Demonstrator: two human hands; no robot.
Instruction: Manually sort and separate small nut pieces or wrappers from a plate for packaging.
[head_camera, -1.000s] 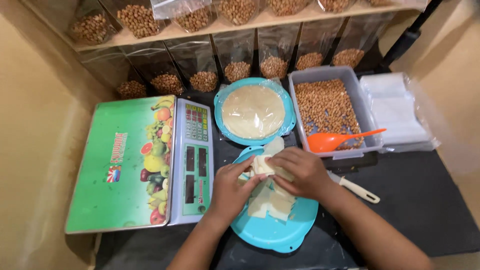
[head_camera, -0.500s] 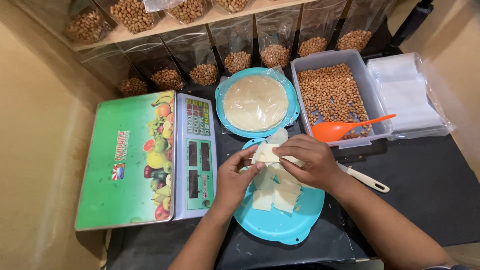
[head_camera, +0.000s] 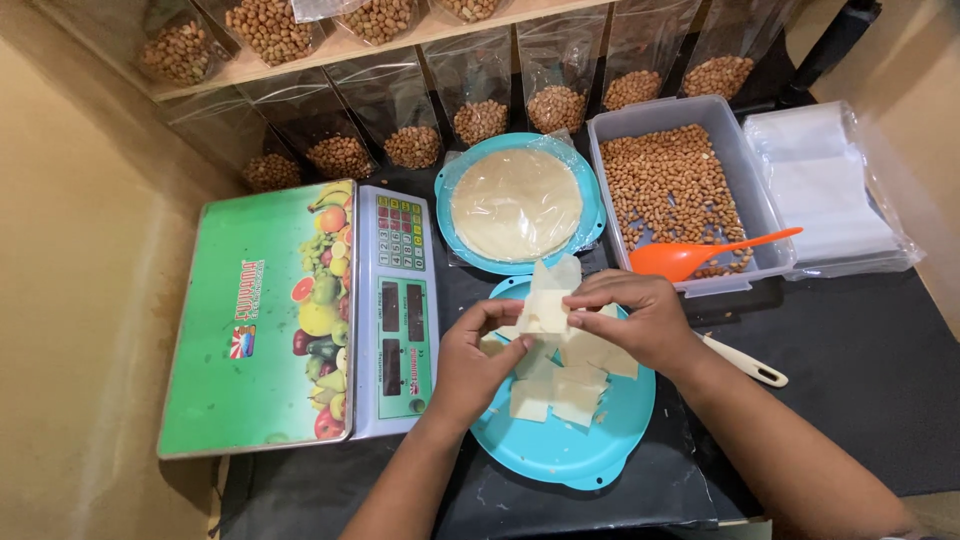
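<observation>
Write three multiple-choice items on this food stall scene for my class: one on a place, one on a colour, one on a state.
1. Where does the orange scoop rest?
A. on the scale
B. on the peanut tub
C. on the shelf

2. What colour is the plate under the hands?
A. red
B. white
C. turquoise

3. What are both hands doing?
A. holding a pale dough piece
B. resting flat
C. pressing scale buttons

Answers:
1 B, its bowl lies over the nuts.
2 C, its bare rim shows it.
3 A, left hand and right hand pinch it.

small snack-packing stall | weighing scale (head_camera: 300, 310) | bagged peanuts (head_camera: 480, 120) on shelf | tub of peanuts (head_camera: 680, 190)
</observation>
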